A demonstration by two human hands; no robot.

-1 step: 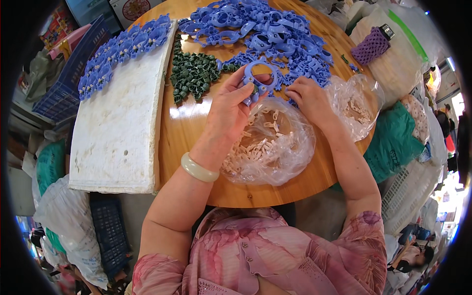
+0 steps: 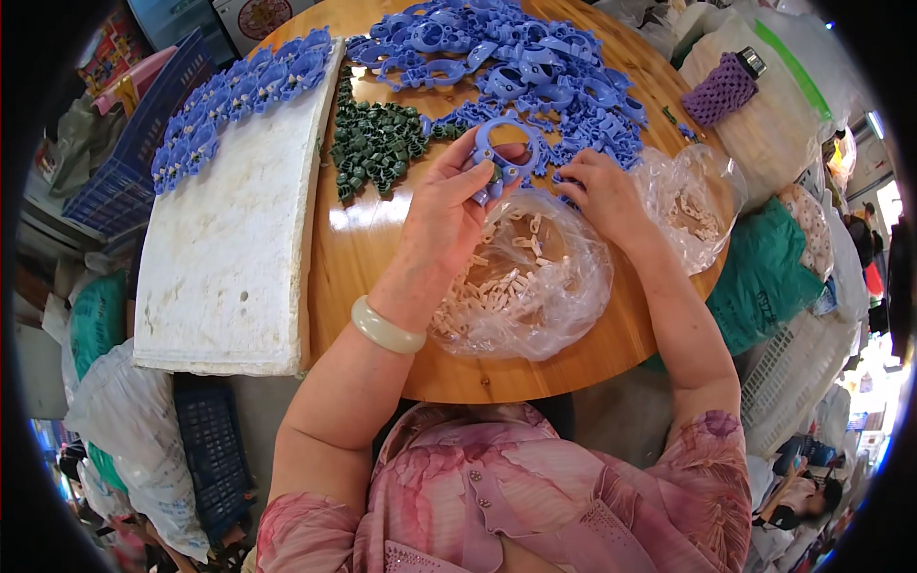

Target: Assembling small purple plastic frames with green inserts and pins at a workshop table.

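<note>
- As a person sits at a round wooden tabletop [image 2: 382,239], the left hand [image 2: 449,215] lifts a blue plastic ring part [image 2: 506,153] just above it, grip pinching the ring's near edge between thumb and fingers.
- The right hand [image 2: 602,196] rests to the right, fingertips down among loose blue parts; whether its grip pinches anything cannot be told.
- Just near the hands lies an open clear bag of small cream pieces [image 2: 521,282]; a 2nd clear bag [image 2: 693,205] sits to its right.
- A heap of blue parts [image 2: 516,57] fills the far side, with a pile of small dark green pieces [image 2: 373,143] to its left.
- At far left, a white foam slab [image 2: 229,258] carries a row of blue parts [image 2: 239,95].
</note>
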